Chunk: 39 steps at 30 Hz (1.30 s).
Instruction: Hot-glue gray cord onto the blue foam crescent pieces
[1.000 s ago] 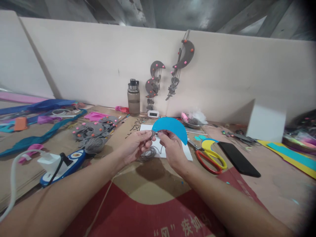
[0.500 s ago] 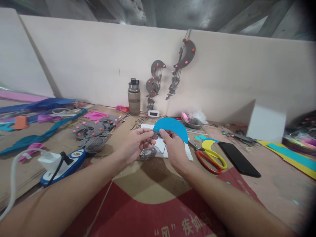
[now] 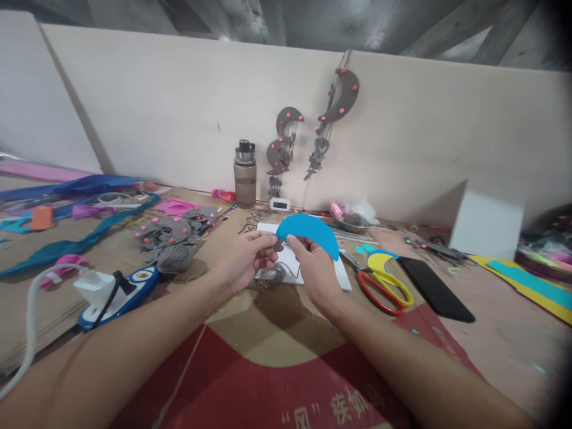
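Observation:
A blue crescent piece (image 3: 310, 229) is held up over a white sheet (image 3: 337, 277). My right hand (image 3: 313, 265) grips it, thumb in front and fingers behind. My left hand (image 3: 252, 256) pinches at the crescent's left tip, where a small grey piece (image 3: 279, 245) shows between the hands; whether the fingers hold the tip, the grey piece or both is unclear. Grey cord (image 3: 270, 275) lies coiled on the sheet's left edge, and a strand of it curves up below my right hand.
Scissors (image 3: 382, 289) with red and yellow handles and a black phone (image 3: 433, 289) lie right. A bottle (image 3: 245, 179) and small clock (image 3: 279, 204) stand behind. Grey yarn (image 3: 174, 258) and a blue power strip (image 3: 143, 286) lie left. Grey crescents (image 3: 346, 98) hang on the wall.
The crescent's left tip has shifted slightly left and down, nearer my left fingertips. Both hands keep nearly the same place, while the whole view has moved slightly.

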Available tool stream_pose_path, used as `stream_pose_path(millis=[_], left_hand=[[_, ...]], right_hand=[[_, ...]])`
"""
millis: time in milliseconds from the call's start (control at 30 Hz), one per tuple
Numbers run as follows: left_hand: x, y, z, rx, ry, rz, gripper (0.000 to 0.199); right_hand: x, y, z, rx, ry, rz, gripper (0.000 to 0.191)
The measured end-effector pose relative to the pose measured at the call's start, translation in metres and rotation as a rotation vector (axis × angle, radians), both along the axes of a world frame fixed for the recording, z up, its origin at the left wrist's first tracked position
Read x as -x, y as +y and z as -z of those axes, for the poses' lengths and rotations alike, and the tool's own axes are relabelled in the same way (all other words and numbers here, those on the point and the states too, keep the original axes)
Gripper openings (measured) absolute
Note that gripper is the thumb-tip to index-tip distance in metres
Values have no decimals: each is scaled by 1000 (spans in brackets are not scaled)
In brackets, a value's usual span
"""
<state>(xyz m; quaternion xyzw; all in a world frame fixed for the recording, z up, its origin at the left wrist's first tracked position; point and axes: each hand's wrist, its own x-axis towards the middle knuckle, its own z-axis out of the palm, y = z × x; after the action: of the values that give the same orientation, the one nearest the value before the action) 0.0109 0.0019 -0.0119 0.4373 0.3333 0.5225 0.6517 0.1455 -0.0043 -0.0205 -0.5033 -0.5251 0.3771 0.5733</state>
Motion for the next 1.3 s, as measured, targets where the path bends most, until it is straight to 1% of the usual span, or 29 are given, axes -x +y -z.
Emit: stream_pose_path(millis=[267, 433, 533, 667, 767, 900, 1033, 1167, 1300], left_hand=[[0, -1, -2, 25, 39, -11, 5], [-1, -2, -3, 10, -31, 23, 9], [-2, -2, -4, -4, -59, 58, 14], [-1, -2, -3, -14, -63, 45, 14], [-1, -2, -4, -6, -85, 48, 12], [0, -1, -3, 9, -96, 137, 9], [2, 3, 0, 5, -124, 193, 8], [4, 6, 2, 16, -163, 227, 6], [5, 6, 0, 61, -177, 272, 5]], right_hand=[[2, -1, 2, 15, -20, -11, 33], [0, 2, 3, 32, 28, 14, 38], [-1, 4, 2, 29, 78, 33, 37], [1, 3, 0, 2, 170, -42, 30], [2, 3, 1, -22, 173, -97, 27], [1, 1, 0, -93, 99, -125, 23], [0, 0, -3, -108, 78, -155, 18], [0, 2, -2, -88, 134, -194, 19], [-1, 7, 1, 14, 261, -287, 22]])
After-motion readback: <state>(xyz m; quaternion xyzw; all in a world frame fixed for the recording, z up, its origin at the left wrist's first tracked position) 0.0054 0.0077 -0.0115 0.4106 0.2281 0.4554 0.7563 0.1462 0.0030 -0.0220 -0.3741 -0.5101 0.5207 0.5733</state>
